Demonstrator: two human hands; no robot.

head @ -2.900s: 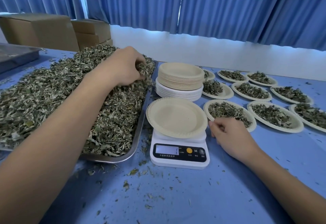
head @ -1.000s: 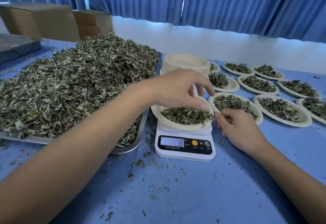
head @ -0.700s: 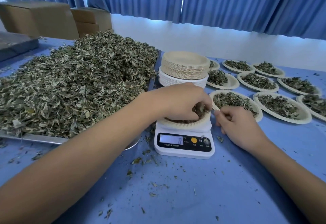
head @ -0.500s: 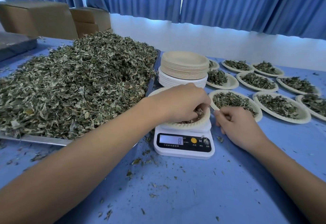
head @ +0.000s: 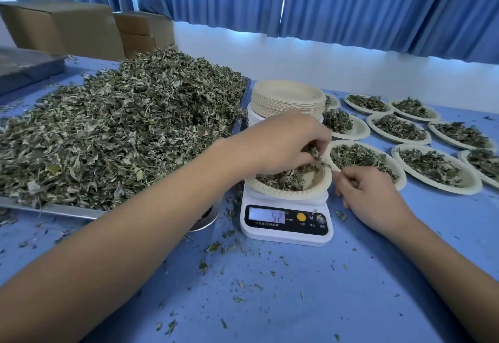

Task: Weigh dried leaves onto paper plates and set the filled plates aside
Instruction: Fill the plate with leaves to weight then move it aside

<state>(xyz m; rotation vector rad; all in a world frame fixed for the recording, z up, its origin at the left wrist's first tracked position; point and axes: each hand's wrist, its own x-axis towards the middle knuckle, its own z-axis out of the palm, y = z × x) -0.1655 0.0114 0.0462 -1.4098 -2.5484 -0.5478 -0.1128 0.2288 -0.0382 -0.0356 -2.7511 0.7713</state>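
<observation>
- While the left hand (head: pixel 280 145) pinches a tuft of leaves (head: pixel 314 153) just over the part-filled plate (head: pixel 297 194) on the scale (head: pixel 286 232), open blue table (head: pixel 297 302) lies at 6 o'clock, strewn with crumbs.
- One heaped tray (head: pixel 54 209) sits at 9 o'clock and one plate stack (head: pixel 289 105) at 12.
- Nine filled plates (head: pixel 445 188) spread from 1 to 3 o'clock; the frame edge cuts one and the stack half hides another.
- The right hand (head: pixel 370 196) has its fingers curled at the plate's rim at 3 o'clock; its grip is unclear.

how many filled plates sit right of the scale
9 filled plates, three rows of three: front; middle; back, its leftmost half hidden behind the plate stack. More may lie off frame.
</observation>
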